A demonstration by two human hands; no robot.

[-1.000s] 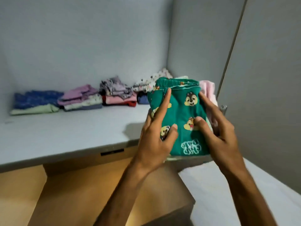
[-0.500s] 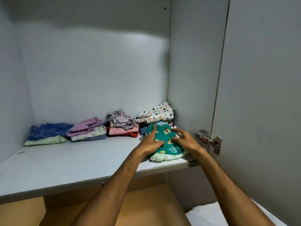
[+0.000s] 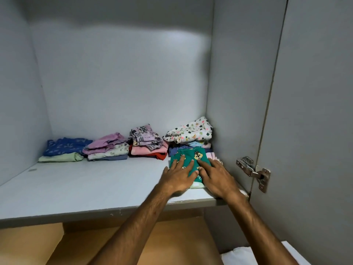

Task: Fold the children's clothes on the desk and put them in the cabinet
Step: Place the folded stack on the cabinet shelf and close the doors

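A folded green children's garment (image 3: 193, 157) with chipmunk prints lies on a small stack at the right front of the grey cabinet shelf (image 3: 86, 185). A pale pink piece (image 3: 212, 155) and a white edge show under it. My left hand (image 3: 179, 175) lies flat on the left part of the green garment, fingers spread. My right hand (image 3: 215, 175) rests flat on its right part, against the cabinet's right wall. Neither hand grips the cloth.
Along the shelf's back stand folded piles: blue over pale green (image 3: 65, 148), purple over floral (image 3: 107, 147), lilac over pink and red (image 3: 148, 145), white patterned (image 3: 191, 132) in the right corner. A metal hinge (image 3: 252, 172) joins the open door (image 3: 315, 111). A white surface (image 3: 240, 257) lies below.
The green stack went from being held in front of me to lying on the shelf. My hands pushed it a little deeper and now lie flat on top.
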